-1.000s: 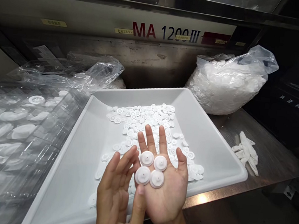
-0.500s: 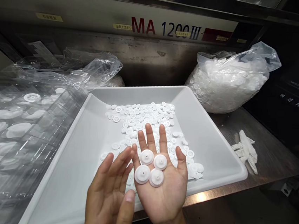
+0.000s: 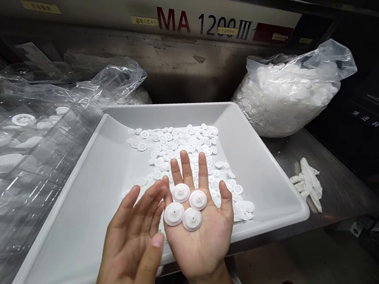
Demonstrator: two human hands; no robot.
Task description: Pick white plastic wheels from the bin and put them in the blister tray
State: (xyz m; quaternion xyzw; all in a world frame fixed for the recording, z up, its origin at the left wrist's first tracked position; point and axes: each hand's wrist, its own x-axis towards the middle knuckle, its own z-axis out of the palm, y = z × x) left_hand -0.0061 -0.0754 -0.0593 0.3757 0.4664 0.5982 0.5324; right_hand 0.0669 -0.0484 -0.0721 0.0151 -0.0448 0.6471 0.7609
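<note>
Four white plastic gears (image 3: 192, 219) lie on a flat, open right hand (image 3: 198, 245) above a white tray (image 3: 69, 206) of loose gears (image 3: 175, 147) — apparently a check of the parts; the open, empty left hand (image 3: 129, 239), just beside, looks free to turn them over next.

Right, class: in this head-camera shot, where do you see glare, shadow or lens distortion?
Head view: streaky glare on the plastic sheet, deep shadow in the right corner, tray edges bowed by the lens; the right hand and its gears look sharp.
</note>
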